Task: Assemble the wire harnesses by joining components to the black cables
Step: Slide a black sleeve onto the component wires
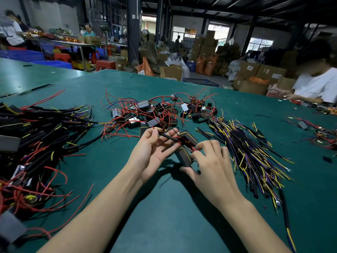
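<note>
I see my left hand [155,152] palm up over the green surface [173,216], fingers loosely curled, thumb and forefinger pinching a black cable [166,135] that runs across the fingertips toward two dark boxes. The upper box [188,136] sits at the ends of the left fingers; the lower box [184,156] lies between both hands, and thin red wires [186,144] bunch where cable and boxes meet. I cannot make out whether anything is actually joined there, since the fingers cover the spot. My right hand [211,167] comes in knuckles up, fingers bent, fingertips nipping the red wires at the lower box's edge; its thumb is mostly hidden beneath the hand, so the exact grip is hard to read. Beyond the hands lies a heap of boxes [158,111] tangled in red wire, too knotted to count. To the right, just beside my right hand, spreads a fan of black cables [246,150] with yellow and purple ends, some carrying ring terminals. To the left a larger pile [36,139] of black cables, red wires and grey blocks is cut off by the frame edge, its near part blurred. At the far right another person [313,84] in a white top works at the same surface, partly cut off, with a smaller clutter of wires [319,132] nearby. Cartons [255,70] are stacked behind.
</note>
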`<state>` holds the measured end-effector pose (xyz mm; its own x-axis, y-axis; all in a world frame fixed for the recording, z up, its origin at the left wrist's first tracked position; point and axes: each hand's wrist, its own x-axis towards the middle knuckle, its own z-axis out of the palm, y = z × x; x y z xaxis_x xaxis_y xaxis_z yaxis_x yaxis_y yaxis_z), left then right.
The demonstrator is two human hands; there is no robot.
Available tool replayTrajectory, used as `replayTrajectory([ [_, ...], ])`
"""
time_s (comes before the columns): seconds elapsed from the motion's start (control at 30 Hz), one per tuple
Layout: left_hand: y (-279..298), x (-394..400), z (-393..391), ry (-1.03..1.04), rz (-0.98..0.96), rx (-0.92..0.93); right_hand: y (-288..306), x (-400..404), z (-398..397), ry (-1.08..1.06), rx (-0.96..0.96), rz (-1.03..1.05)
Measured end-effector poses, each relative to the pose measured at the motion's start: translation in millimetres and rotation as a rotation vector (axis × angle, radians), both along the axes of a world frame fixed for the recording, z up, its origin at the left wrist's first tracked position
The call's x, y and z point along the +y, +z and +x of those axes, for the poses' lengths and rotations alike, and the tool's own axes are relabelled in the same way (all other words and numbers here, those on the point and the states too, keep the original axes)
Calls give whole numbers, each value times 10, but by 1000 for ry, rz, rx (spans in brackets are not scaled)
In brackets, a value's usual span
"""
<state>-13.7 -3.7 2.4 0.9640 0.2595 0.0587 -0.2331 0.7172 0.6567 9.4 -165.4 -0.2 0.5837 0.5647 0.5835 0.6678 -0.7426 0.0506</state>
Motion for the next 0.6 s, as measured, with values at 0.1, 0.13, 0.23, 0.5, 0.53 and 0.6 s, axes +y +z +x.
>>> replayTrajectory([
  [0.1, 0, 19, -1, 8, -16, -15, -15, 8, 3, 56, -25, 38],
  [0.13, 2, 22, 0, 8, -16, -18, -22, -5, 17, 71, -41, 48],
  [0.23, 8, 23, 11, 6, -6, -7, -42, -53, 67, 102, -98, 54],
  [0.5, 9, 44, 1, 12, 17, 31, -116, -93, 121, 401, 116, 243],
  [0.53, 11, 52, 2, 32, 36, 39, -135, -88, 117, 376, 190, 266],
  [0.6, 18, 74, 8, 87, 75, 44, -162, -80, 118, 257, 337, 322],
])
